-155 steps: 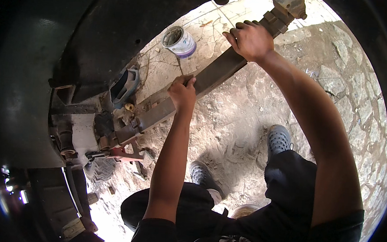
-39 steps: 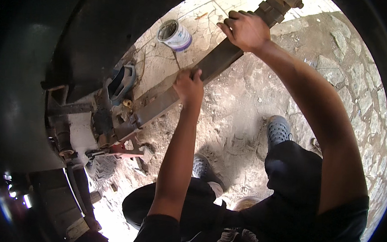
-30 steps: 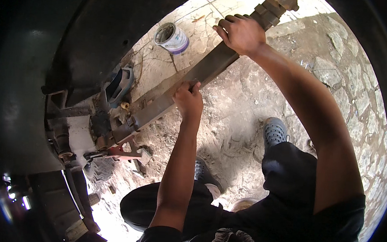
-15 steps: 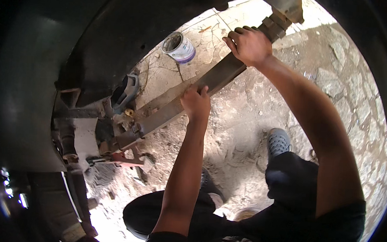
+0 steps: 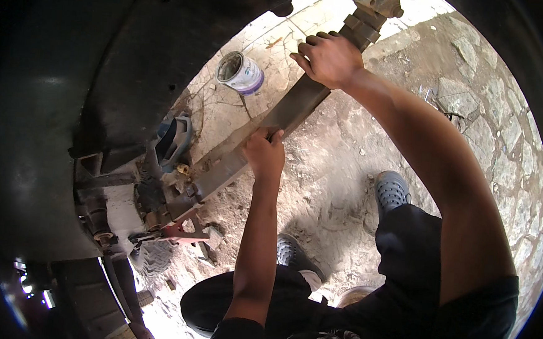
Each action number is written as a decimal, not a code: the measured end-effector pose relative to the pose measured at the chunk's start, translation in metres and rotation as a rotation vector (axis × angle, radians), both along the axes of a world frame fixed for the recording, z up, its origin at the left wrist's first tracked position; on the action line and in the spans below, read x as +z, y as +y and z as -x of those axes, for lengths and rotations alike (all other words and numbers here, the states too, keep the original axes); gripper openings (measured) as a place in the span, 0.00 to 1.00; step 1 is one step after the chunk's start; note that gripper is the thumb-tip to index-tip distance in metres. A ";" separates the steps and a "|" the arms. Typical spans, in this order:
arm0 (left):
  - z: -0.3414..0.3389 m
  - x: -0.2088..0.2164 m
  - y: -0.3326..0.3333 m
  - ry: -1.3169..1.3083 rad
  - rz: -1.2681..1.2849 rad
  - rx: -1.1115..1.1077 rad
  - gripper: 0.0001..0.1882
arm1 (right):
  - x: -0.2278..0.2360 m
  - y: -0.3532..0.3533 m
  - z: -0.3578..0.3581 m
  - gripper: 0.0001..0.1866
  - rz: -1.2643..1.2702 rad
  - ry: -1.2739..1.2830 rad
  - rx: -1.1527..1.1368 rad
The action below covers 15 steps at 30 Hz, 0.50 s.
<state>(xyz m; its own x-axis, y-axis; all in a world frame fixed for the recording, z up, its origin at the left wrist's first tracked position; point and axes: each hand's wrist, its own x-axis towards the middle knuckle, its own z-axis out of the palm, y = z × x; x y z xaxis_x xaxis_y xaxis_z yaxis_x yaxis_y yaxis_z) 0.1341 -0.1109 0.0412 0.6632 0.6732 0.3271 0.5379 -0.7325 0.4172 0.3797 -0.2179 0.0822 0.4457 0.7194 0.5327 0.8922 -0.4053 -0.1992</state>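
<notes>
A long flat steel leaf spring [image 5: 299, 101] runs slantwise from the lower left to the upper right, under a dark vehicle body. My left hand [image 5: 265, 152] is closed round its middle part, thumb on top. Farther up, my right hand [image 5: 329, 60] grips the same bar from above, fingers curled over the far edge. Just beyond that hand sits a metal clamp [image 5: 361, 31], close to a rusty bracket [image 5: 384, 2] at the upper end. The bar's lower end meets a bolted joint [image 5: 189, 190]. My palms hide the parts of the bar beneath them.
A paint can [image 5: 241, 73] stands on cracked tiles beyond the bar. Near the lower end are a blue-grey object [image 5: 175, 142] and a red metal stand [image 5: 184, 231]. Dark body panels [image 5: 44, 124] arch over the left. Stone paving [image 5: 504, 128] lies right, dusty ground between.
The view has shifted slightly, so the can and the bar's upper end appear farther left. Both hands keep their hold on the leaf spring. More of my left shoe shows.
</notes>
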 end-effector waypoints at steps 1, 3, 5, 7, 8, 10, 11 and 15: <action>-0.008 -0.001 0.007 0.006 -0.066 0.017 0.08 | 0.004 0.001 0.000 0.21 -0.004 0.002 -0.002; -0.017 -0.001 0.020 -0.012 -0.048 0.045 0.09 | 0.005 0.004 0.006 0.22 0.015 0.003 0.014; -0.034 0.006 0.030 -0.095 0.097 0.044 0.12 | 0.006 0.005 0.004 0.22 0.024 0.014 0.014; -0.024 -0.002 0.030 -0.020 0.091 0.037 0.12 | 0.003 0.006 0.003 0.23 0.020 0.042 0.007; -0.020 -0.004 0.028 0.006 0.078 0.033 0.12 | 0.006 0.001 0.000 0.23 0.004 0.034 0.033; -0.008 -0.005 0.011 -0.013 -0.077 0.020 0.08 | 0.003 -0.002 -0.005 0.23 0.004 0.002 0.006; 0.001 -0.005 0.006 -0.034 -0.020 0.016 0.08 | 0.002 0.000 -0.001 0.23 0.017 -0.007 -0.010; -0.013 0.002 0.023 -0.055 0.005 0.026 0.06 | 0.003 0.008 0.007 0.24 0.013 0.001 0.016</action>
